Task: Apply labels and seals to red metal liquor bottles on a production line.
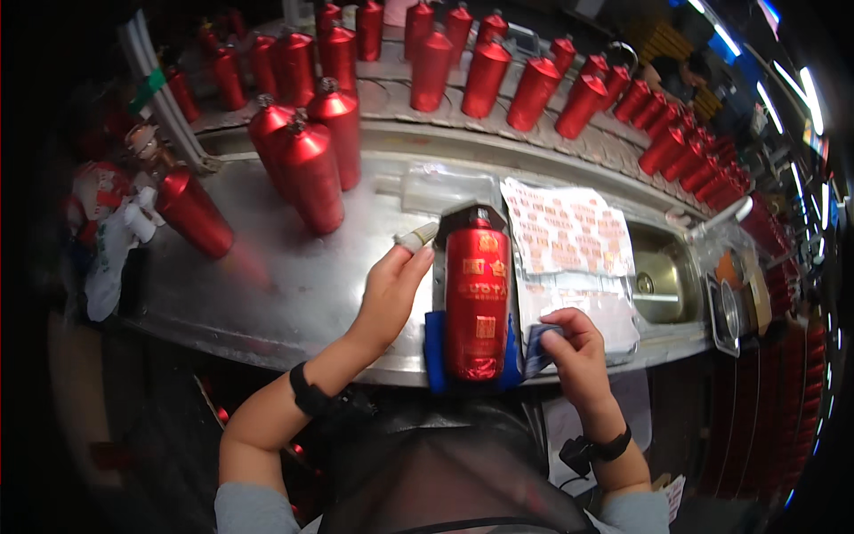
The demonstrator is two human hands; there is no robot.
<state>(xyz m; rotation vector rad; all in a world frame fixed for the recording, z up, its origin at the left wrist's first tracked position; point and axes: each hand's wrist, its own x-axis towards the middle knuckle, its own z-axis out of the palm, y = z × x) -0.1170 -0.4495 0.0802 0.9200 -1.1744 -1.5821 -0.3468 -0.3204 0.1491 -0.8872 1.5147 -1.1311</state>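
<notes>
A shiny red bottle with gold print lies on its back in a dark cradle with blue padding, its black neck pointing away from me. My left hand is left of the bottle's upper part. Thumb and fingers pinch a short, pale brush-like tool, whose tip is close to the cradle's edge. At the bottle's lower right, my right hand is closed on a folded dark blue cloth, which is next to the padding and apart from the bottle.
Sheets of red-and-gold printed labels lie right of the cradle, beside a metal sink. Several red bottles stand at the left of the metal bench. Behind it, a conveyor carries more. Another person is at the far right.
</notes>
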